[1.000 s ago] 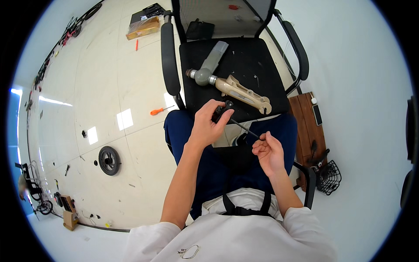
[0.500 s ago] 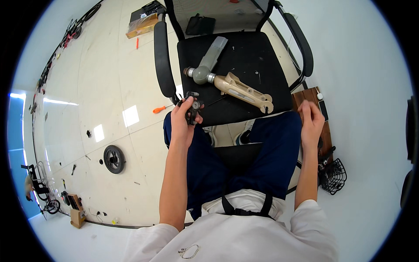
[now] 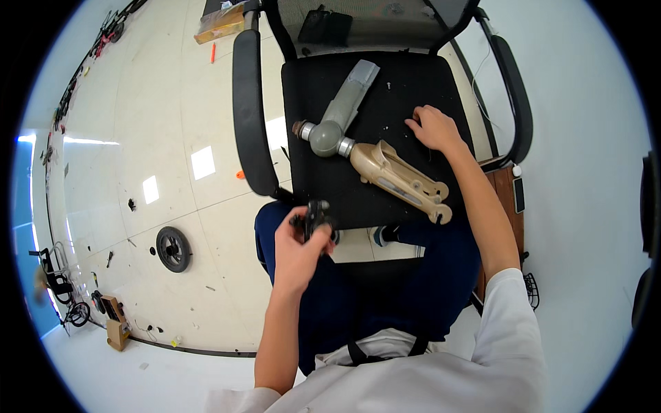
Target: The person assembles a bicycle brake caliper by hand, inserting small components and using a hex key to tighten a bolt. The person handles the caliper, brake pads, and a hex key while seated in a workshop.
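Note:
My left hand [image 3: 295,256] is closed around a small black mechanical part [image 3: 317,217] in front of the chair's edge; blur hides its details. On the black seat [image 3: 420,81] lies a beige two-pronged fork [image 3: 394,172], joined to a round grey hub [image 3: 326,140] with a flat grey arm [image 3: 350,93]. My right hand [image 3: 438,129] is low over the right side of the seat, fingers bent together. Whatever is between those fingertips, if anything, is too small to make out. A small screw [image 3: 389,86] rests farther back on the seat.
Armrests [image 3: 252,113] flank the seat, and a black pouch [image 3: 325,26] lies at its mesh back. A small wheel [image 3: 173,249] and loose parts lie on the tiled floor at left. At right are a wooden surface [image 3: 504,189], a phone [image 3: 518,195] and a black basket [image 3: 531,290].
My right hand has moved forward and left from beside my knee to over the seat. My left hand has drawn back slightly with the black part. The view has shifted.

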Action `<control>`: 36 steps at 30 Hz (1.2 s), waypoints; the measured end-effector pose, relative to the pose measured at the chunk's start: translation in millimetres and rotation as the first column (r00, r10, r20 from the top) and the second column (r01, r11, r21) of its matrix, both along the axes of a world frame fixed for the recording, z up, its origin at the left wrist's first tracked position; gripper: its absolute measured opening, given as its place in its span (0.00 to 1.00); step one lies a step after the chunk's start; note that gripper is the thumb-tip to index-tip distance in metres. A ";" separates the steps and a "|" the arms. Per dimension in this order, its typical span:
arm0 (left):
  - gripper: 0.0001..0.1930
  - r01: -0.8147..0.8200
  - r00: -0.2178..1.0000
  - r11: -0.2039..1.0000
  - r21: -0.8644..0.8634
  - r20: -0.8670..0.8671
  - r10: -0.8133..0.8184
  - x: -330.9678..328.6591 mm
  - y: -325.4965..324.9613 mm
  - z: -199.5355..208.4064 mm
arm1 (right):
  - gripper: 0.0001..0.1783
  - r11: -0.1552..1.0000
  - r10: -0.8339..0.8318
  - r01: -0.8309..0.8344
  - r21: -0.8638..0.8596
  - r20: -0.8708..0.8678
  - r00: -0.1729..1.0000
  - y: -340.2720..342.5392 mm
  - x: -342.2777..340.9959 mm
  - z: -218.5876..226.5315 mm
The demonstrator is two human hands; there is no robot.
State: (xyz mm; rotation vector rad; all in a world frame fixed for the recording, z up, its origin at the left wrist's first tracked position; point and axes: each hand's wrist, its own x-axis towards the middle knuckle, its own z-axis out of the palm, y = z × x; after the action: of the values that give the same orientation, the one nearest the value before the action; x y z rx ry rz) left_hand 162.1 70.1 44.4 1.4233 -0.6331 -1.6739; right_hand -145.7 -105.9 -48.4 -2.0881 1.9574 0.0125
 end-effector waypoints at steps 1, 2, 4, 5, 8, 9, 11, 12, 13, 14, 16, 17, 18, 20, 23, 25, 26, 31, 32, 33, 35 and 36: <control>0.10 0.012 1.000 1.000 0.005 -0.005 -0.012 0.2 2.6 1.3 | 0.17 0.998 -0.008 0.010 0.063 -0.021 1.000 -14.6 5.5 2.0; 0.11 0.018 1.000 1.000 0.006 -0.010 -0.018 0.2 5.0 2.3 | 0.17 1.000 -0.008 0.008 -0.006 0.044 0.999 -29.8 12.5 -1.9; 0.13 0.066 0.998 0.997 0.049 -0.012 -0.066 -1.7 3.5 4.9 | 0.18 0.989 -0.020 0.044 -0.139 0.165 0.986 -57.7 15.3 -11.5; 0.14 0.067 0.997 0.995 0.068 -0.047 -0.064 -0.7 4.6 4.0 | 0.15 0.986 -0.042 0.082 -0.145 0.258 0.965 -73.0 21.7 -15.6; 0.17 0.092 0.989 0.993 0.080 -0.119 -0.082 -1.2 2.3 -0.1 | 0.12 0.989 -0.101 0.124 -0.084 0.242 0.965 -99.2 26.7 -38.3; 0.18 0.055 0.977 0.993 0.101 -0.208 -0.033 -0.6 -0.1 0.4 | 0.10 0.984 -0.103 0.140 -0.114 0.279 0.955 -100.5 29.9 -42.1; 0.19 -0.019 0.922 0.988 0.153 -0.379 0.077 1.3 -1.4 3.7 | 0.10 0.988 -0.115 0.148 -0.053 0.395 0.911 -95.2 33.8 -40.9; 0.20 -0.007 0.932 0.992 0.124 -0.358 0.051 2.1 -0.8 3.1 | 0.10 0.988 -0.123 0.151 -0.027 0.447 0.886 -89.6 35.5 -33.0; 0.20 0.007 0.942 0.995 0.095 -0.336 0.025 2.9 1.0 0.4 | 0.10 0.984 -0.141 0.177 -0.017 0.540 0.830 -81.0 36.0 -24.6; 0.20 0.016 0.949 0.998 0.065 -0.314 0.006 3.5 3.8 -1.5 | 0.09 0.983 -0.154 0.181 0.034 0.689 0.709 -70.7 37.8 -10.7; 0.19 0.022 0.966 0.999 -0.029 -0.259 -0.029 2.5 6.4 -3.1 | 0.09 0.977 -0.194 0.163 0.139 0.900 0.390 -43.3 37.8 21.3; 0.19 0.036 0.972 0.996 -0.077 -0.231 -0.053 1.0 7.4 -1.7 | 0.08 0.986 -0.127 0.142 0.081 0.928 0.350 -25.1 38.0 39.4; 0.19 0.030 0.976 0.994 -0.102 -0.210 -0.051 -0.1 9.1 -0.7 | 0.08 0.993 -0.057 0.119 0.020 0.949 0.309 -7.4 40.8 56.5; 0.19 0.018 0.984 0.988 -0.153 -0.173 -0.045 -2.5 13.1 1.6 | 0.09 0.994 -0.005 0.108 -0.030 0.951 0.310 24.4 47.0 88.4; 0.19 0.023 0.994 0.992 -0.128 -0.101 -0.036 -4.7 17.8 2.3 | 0.09 0.992 0.066 0.091 -0.092 0.963 0.260 58.1 54.5 117.2; 0.19 0.039 0.986 0.995 -0.090 -0.156 -0.053 -7.7 13.1 1.3 | 0.09 0.990 0.065 0.107 -0.096 0.963 0.262 81.6 61.0 133.5; 0.19 0.049 0.976 0.997 -0.066 -0.209 -0.062 -7.6 10.5 1.0 | 0.09 0.992 0.017 0.117 -0.047 0.970 0.243 95.0 65.5 137.7; 0.19 0.034 0.985 0.941 -0.336 -0.151 -0.090 -11.1 16.2 10.7 | 0.10 0.997 -0.076 0.035 0.073 0.992 0.096 157.6 80.0 140.3; 0.19 0.072 0.994 0.859 -0.507 0.108 -0.020 -14.6 19.9 6.6 | 0.10 0.996 -0.087 0.017 0.086 0.994 0.061 168.7 83.3 140.2; 0.22 0.141 0.910 0.733 -0.666 0.378 0.168 -14.8 21.0 4.7 | 0.10 0.995 -0.100 0.011 0.099 0.993 0.068 177.5 86.2 139.5; 0.25 0.213 0.831 0.712 -0.669 0.507 0.228 -12.6 28.0 8.8 | 0.10 0.993 -0.117 0.026 0.115 0.992 0.045 192.1 90.9 139.3; 0.26 0.250 0.785 0.705 -0.664 0.565 0.254 -12.2 31.0 11.1 | 0.10 0.991 -0.130 0.037 0.129 0.991 0.033 198.7 92.8 138.8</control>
State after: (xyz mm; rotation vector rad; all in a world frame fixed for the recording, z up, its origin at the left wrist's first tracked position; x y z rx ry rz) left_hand 149.9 101.1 55.6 1.3304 -1.4761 -0.7081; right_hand -52.9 92.8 90.3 -1.1104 1.0029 -1.1220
